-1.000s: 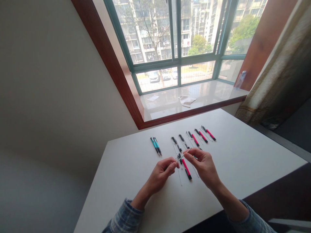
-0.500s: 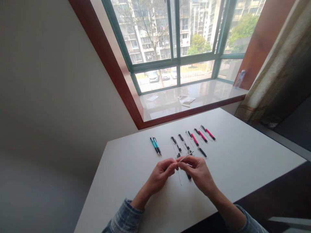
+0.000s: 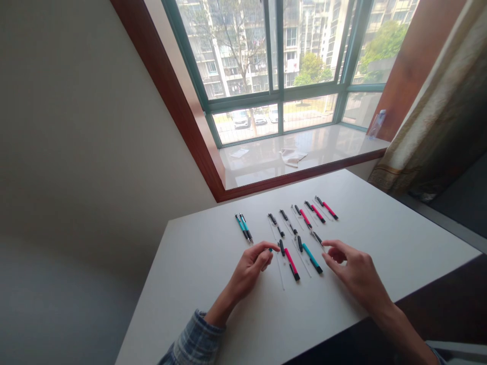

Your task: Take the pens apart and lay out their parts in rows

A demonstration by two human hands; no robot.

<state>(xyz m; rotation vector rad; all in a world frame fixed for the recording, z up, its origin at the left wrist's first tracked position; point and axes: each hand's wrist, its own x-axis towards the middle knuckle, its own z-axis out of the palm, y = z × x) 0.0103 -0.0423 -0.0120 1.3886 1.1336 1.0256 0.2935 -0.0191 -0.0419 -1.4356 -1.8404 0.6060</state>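
Note:
My left hand (image 3: 251, 267) hovers over the white table (image 3: 213, 304) with thumb and forefinger pinched on a small teal pen part (image 3: 270, 249). Just to its right lie a pink-and-black pen (image 3: 292, 263) and a teal-and-black pen (image 3: 312, 257), with a thin clear refill (image 3: 280, 274) beside them. My right hand (image 3: 355, 274) is low over the table right of the teal pen, fingers apart and holding nothing. Beyond them lie two teal pens (image 3: 243, 228), black pen pieces (image 3: 277, 224) and three pink pens (image 3: 317, 212) in a row.
A marble window sill (image 3: 335, 144) behind the table carries a white cloth (image 3: 292, 157), a paper scrap (image 3: 239, 153) and a plastic bottle (image 3: 376, 124). A curtain (image 3: 437, 111) hangs at the right. The table's right edge (image 3: 437, 276) drops to a dark floor.
My hands were together holding a thin white refill; they have parted. The right hand moved right and now holds nothing. The teal pen it covered is in view.

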